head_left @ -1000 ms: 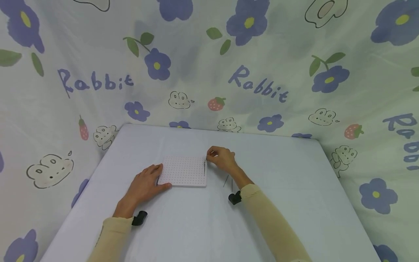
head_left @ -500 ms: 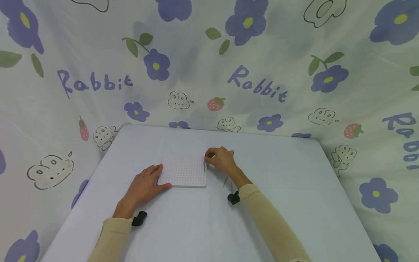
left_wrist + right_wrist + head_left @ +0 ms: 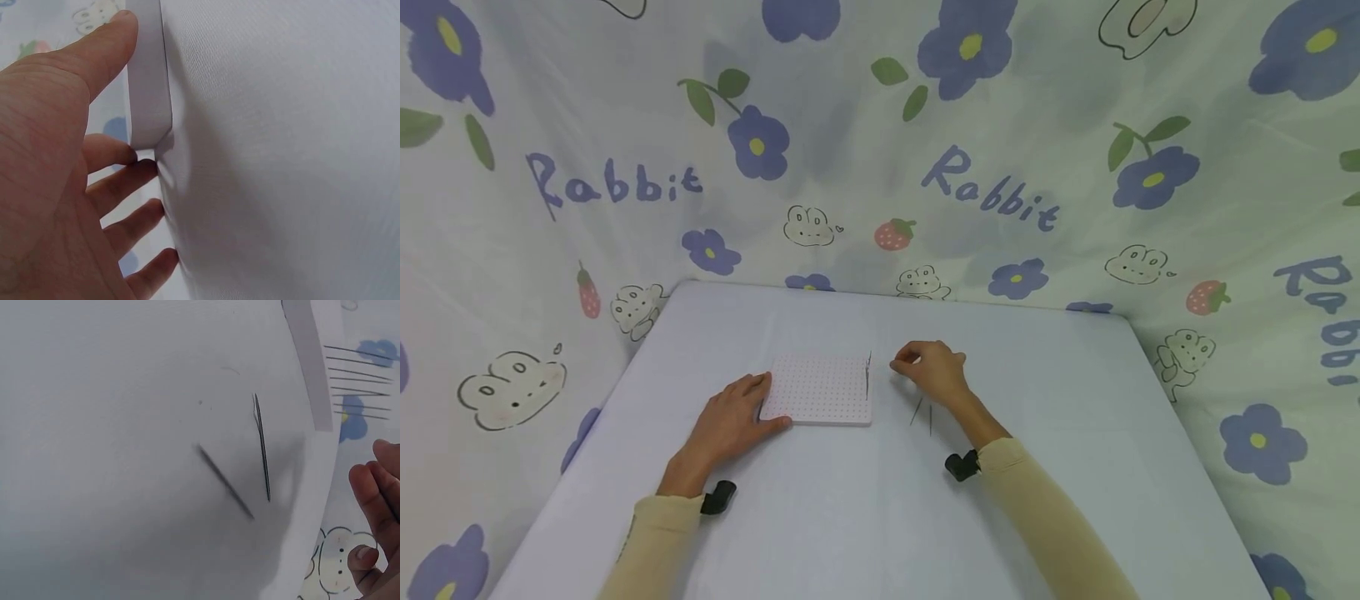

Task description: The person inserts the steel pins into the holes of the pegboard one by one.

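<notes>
A white board with a grid of small holes (image 3: 820,390) lies on the table. My left hand (image 3: 730,425) rests at its left front corner, thumb along the front edge, fingers by the left side. In the left wrist view the thumb lies against the board's pale side (image 3: 150,94). Several thin dark pins (image 3: 359,380) stand in a row along the board's right edge. My right hand (image 3: 931,368) hovers right of the board, fingers loosely bent, with nothing visible between them. Two thin dark pins lie on the table below it, one forked at one end (image 3: 263,450), one blurred (image 3: 225,481).
A white cloth-covered table (image 3: 1037,467) spreads around the board. Behind and beside it hangs a white curtain (image 3: 850,167) printed with flowers, rabbits and strawberries. Black wrist cameras (image 3: 962,465) sit at both sleeve cuffs.
My right hand has come away from the pins at the board's right edge and moved to the right. The left hand and the board stay in place.
</notes>
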`<act>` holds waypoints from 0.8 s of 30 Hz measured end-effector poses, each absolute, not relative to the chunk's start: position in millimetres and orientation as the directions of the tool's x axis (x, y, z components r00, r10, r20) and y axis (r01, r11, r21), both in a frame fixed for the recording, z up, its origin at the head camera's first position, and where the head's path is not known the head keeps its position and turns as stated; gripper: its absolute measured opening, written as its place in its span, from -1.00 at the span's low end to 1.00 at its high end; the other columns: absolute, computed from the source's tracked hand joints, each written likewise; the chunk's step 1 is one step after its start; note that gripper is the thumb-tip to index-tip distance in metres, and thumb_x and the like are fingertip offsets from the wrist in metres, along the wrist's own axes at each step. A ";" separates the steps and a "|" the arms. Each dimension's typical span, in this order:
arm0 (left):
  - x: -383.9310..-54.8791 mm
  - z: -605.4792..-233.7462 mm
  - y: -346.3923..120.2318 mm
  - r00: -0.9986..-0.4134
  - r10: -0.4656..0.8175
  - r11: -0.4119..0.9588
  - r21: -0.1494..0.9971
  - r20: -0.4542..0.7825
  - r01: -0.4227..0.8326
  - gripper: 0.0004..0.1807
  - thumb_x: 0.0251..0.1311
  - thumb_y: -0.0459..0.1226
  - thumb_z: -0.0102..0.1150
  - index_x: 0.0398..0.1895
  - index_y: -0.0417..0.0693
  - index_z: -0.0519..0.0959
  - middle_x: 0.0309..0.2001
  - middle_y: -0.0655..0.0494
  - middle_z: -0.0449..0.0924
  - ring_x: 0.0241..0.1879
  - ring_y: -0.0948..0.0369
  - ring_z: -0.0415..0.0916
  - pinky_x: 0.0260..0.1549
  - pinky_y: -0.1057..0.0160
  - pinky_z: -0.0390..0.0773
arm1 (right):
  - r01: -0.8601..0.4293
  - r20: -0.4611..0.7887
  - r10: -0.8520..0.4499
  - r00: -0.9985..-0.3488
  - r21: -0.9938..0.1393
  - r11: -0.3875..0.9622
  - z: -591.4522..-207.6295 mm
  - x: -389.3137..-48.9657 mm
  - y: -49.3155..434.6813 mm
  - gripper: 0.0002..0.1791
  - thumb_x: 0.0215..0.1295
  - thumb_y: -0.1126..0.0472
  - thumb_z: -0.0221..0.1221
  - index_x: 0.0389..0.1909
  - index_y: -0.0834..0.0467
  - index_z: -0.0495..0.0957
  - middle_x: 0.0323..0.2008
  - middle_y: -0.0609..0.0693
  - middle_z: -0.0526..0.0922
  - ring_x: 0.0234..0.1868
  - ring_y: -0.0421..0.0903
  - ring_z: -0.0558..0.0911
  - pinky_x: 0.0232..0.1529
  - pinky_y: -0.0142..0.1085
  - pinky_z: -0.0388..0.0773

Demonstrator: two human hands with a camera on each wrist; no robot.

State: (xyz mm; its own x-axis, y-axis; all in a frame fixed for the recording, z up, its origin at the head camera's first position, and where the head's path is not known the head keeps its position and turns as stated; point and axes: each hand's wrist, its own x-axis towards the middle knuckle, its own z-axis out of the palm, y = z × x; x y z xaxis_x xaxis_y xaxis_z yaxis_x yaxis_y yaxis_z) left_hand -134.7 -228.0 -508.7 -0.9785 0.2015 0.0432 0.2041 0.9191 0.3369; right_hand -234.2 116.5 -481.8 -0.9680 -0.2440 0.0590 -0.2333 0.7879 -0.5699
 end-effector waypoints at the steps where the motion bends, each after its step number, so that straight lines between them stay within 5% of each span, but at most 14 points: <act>1: -134.8 -508.5 -228.1 -0.979 0.200 0.919 0.338 0.041 0.202 0.01 0.20 0.19 0.29 0.47 -0.35 0.25 0.44 -0.30 0.26 0.41 -0.28 0.19 0.28 -0.36 0.25 | -0.224 0.061 -0.232 -0.971 -0.578 0.785 -480.9 -232.6 120.2 -0.81 0.30 -0.11 0.32 -0.25 -0.09 0.74 -0.29 -0.26 0.74 -0.06 -0.07 0.63 0.06 0.20 0.21; 8: -134.2 -510.9 -228.7 -0.978 0.204 0.917 0.342 0.033 0.203 0.01 0.20 0.19 0.29 0.47 -0.36 0.25 0.45 -0.30 0.25 0.42 -0.29 0.17 0.28 -0.36 0.24 | -0.191 0.091 -0.171 -0.981 -0.604 0.773 -476.4 -217.3 142.9 -0.69 0.26 -0.15 0.34 -0.12 -0.07 0.76 -0.28 -0.20 0.75 0.01 0.01 0.62 0.02 0.19 0.20; 24: -135.6 -508.7 -228.7 -0.978 0.204 0.921 0.332 0.035 0.204 0.00 0.21 0.17 0.31 0.47 -0.35 0.25 0.44 -0.30 0.25 0.41 -0.29 0.18 0.28 -0.37 0.23 | -0.029 -0.017 -0.043 -0.999 -0.479 0.877 -492.2 -162.2 163.8 -0.56 0.07 -0.21 0.45 -0.10 -0.05 0.77 -0.43 -0.27 0.63 -0.25 -0.10 0.51 -0.20 0.01 0.25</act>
